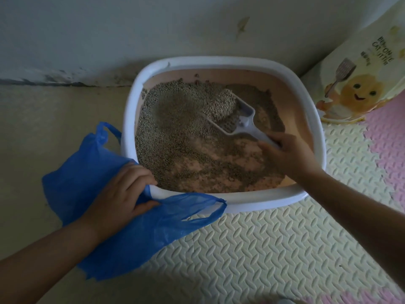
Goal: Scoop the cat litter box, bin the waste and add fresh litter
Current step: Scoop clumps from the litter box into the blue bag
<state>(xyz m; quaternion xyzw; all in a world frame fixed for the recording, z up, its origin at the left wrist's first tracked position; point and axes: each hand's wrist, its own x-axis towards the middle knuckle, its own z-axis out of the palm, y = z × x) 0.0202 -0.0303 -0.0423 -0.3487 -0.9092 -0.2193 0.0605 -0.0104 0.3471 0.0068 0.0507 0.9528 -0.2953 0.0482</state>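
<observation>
The picture is dim. The corners are darkest, and both arms (43, 255) fade into shadow at the bottom. The white rim of the litter box (241, 201) and the pale scoop (247, 122) are the brightest things. Everything looks a bit soft and grainy. Things near the edges look stretched, and the writing on the litter bag (361, 69) is fuzzy

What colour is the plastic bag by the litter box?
Blue. The plastic bag is gripped by the left hand against the litter box rim; head view.
</observation>
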